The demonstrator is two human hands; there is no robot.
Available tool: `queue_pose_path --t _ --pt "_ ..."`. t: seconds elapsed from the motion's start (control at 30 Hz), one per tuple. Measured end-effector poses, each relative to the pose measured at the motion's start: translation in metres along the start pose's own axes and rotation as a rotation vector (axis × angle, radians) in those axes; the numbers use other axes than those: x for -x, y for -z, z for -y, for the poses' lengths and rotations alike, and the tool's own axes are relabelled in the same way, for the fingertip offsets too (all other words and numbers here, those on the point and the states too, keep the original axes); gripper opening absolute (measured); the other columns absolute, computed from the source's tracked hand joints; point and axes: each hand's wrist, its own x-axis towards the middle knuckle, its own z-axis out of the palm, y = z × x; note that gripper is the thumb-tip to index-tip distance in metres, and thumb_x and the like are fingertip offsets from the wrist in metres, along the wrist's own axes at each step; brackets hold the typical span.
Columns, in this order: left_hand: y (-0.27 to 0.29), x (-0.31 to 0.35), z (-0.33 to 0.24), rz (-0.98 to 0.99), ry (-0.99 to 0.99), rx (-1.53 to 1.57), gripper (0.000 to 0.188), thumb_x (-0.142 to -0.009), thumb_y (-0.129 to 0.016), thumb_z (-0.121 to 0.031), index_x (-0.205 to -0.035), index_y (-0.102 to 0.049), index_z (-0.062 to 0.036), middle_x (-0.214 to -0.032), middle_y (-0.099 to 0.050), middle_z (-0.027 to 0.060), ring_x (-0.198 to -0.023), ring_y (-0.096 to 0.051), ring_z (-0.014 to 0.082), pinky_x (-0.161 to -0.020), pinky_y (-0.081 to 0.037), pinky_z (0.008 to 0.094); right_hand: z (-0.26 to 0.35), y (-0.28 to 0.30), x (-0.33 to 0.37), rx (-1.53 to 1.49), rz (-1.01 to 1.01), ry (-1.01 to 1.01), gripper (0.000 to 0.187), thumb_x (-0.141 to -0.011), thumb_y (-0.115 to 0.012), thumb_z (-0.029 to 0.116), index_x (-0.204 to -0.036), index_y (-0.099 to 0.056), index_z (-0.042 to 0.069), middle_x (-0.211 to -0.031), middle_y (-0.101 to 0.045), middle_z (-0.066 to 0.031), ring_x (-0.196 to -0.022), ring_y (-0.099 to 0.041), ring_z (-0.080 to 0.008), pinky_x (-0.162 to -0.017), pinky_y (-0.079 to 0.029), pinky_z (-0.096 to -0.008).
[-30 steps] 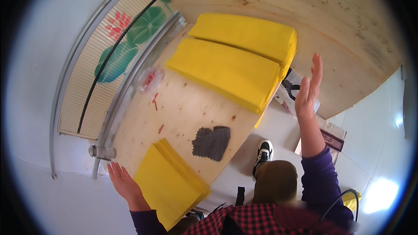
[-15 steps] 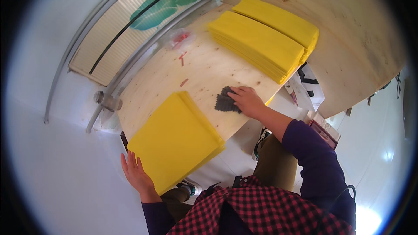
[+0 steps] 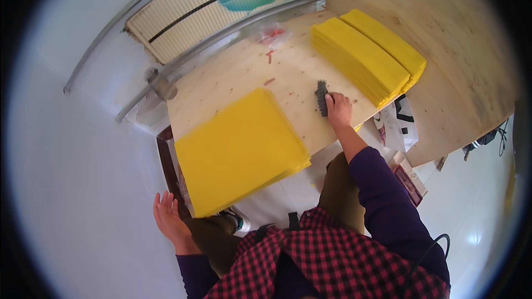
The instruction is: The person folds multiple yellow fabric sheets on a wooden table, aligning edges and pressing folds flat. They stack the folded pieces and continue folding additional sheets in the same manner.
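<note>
A crumpled dark grey cloth (image 3: 321, 98) with zigzag edges is in my right hand (image 3: 339, 109), whose fingers close on it at the bare wooden tabletop (image 3: 221, 91). It stands on edge between the yellow piles. To the left lies a flat stack of yellow fabric-like sheets (image 3: 241, 152), its near corner overhanging the table's front edge. My left hand (image 3: 169, 217) is raised just off that stack's lower left corner, fingers apart and holding nothing. Beyond my right hand sit two folded yellow piles, a nearer one (image 3: 363, 58) and a farther one (image 3: 388, 44), side by side.
A plywood panel (image 3: 421, 27) walls the table's right side. At the back are a clear plastic bag with something red (image 3: 272, 35) and a metal rail with a cylinder (image 3: 160, 83). Below right are a white bag (image 3: 399, 124) and a small box (image 3: 409, 182).
My right hand has moved up and right with the cloth, now bunched narrower. My left hand has come away from the yellow stack. The whole view has shifted.
</note>
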Motion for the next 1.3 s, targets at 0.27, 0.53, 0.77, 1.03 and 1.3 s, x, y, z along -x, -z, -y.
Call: queue_pose_path --t 0.27,0.53,0.77,1.03,1.3 --pt "0.045 0.014 0.035 -0.045 0.096 0.040 0.045 -0.102 -0.045 -0.030 -0.134 -0.045 0.0011 -0.130 -0.055 0.0188 -0.120 -0.053 0.0272 -0.102 -0.042 0.0391 0.025 0.014 0.064 -0.135 -0.091 0.354 0.035 -0.092 -0.057 0.027 -0.121 -0.057 0.008 -0.131 -0.053 -0.0130 -0.123 -0.046 -0.0335 -0.104 -0.033 -0.0460" --pt "0.058 0.014 0.078 0.067 0.080 0.032 0.044 -0.102 -0.045 -0.029 -0.135 -0.047 -0.0004 -0.134 -0.053 0.0173 -0.123 -0.052 0.0264 -0.104 -0.040 0.0386 0.028 0.030 0.137 -0.190 -0.062 0.379 0.031 -0.094 -0.055 0.022 -0.120 -0.057 0.004 -0.121 -0.058 -0.0163 -0.115 -0.051 -0.0343 -0.100 -0.038 -0.0426" --pt "0.045 -0.015 0.099 0.098 0.048 0.102 0.044 -0.101 -0.046 -0.029 -0.135 -0.048 0.0003 -0.135 -0.052 0.0144 -0.125 -0.049 0.0228 -0.106 -0.036 0.0343 0.040 0.060 0.146 -0.295 0.022 0.315 0.033 -0.098 -0.050 0.025 -0.118 -0.060 0.001 -0.116 -0.062 -0.0174 -0.110 -0.057 -0.0318 -0.097 -0.042 -0.0389" --pt "0.031 -0.032 0.113 0.206 0.044 0.092 0.051 -0.101 -0.047 -0.032 -0.137 -0.045 0.0038 -0.138 -0.050 0.0163 -0.128 -0.046 0.0221 -0.108 -0.033 0.0317 0.056 0.044 0.150 -0.370 0.186 0.142 0.045 -0.101 -0.043 0.035 -0.126 -0.058 0.001 -0.126 -0.060 -0.0157 -0.120 -0.054 -0.0264 -0.104 -0.038 -0.0343" --pt "0.019 -0.039 0.133 0.446 0.070 -0.099 0.062 -0.099 -0.050 -0.030 -0.145 -0.030 0.0058 -0.148 -0.038 0.0197 -0.137 -0.037 0.0250 -0.110 -0.029 0.0311 0.086 0.008 0.125 -0.391 0.251 0.042 0.053 -0.101 -0.042 0.040 -0.136 -0.049 0.001 -0.136 -0.053 -0.0158 -0.128 -0.047 -0.0262 -0.108 -0.033 -0.0332"
